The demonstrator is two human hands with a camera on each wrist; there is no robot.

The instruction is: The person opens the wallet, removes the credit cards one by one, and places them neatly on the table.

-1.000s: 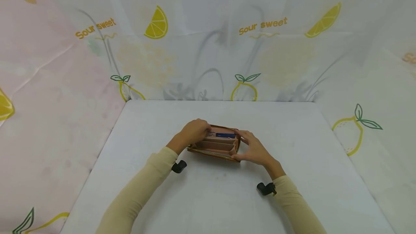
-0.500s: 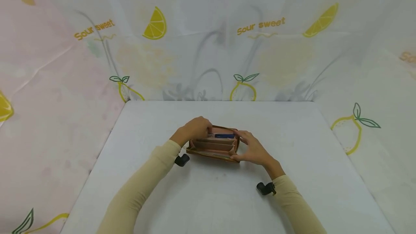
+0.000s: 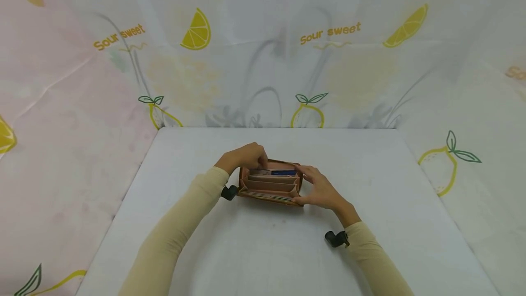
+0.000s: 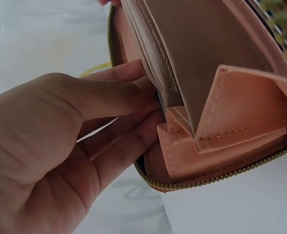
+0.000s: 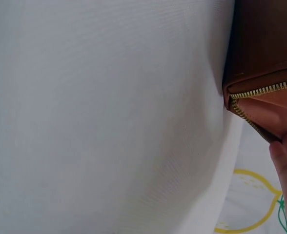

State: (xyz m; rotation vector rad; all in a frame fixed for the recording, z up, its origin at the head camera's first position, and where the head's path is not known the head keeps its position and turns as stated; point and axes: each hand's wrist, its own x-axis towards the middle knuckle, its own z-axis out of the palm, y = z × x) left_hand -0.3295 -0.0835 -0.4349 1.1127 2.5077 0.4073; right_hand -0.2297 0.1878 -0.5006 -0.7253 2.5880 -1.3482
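A brown zip-around wallet (image 3: 269,187) stands unzipped on the white table, its pink pleated compartments facing up. In its rear compartment lies a flat card-like item (image 3: 283,172), blue at its right part and pale at its left. My left hand (image 3: 249,155) reaches down into that compartment from the back left. In the left wrist view, the thumb and fingers of my left hand (image 4: 60,131) close together behind the dividers, at a dark edge; their tips are hidden. My right hand (image 3: 320,189) grips the wallet's right end, thumb on the front edge, fingers on the back edge.
Brass zip teeth (image 5: 265,90) run round the wallet's rim. A lemon-printed cloth (image 3: 255,72) hangs behind and at both sides of the white table (image 3: 263,250). A black wrist camera (image 3: 337,239) sits at the right sleeve, with another at the left.
My left hand has shifted slightly up and back, uncovering more of the wallet's left end and the pale part of the card-like item. My right hand stays in place.
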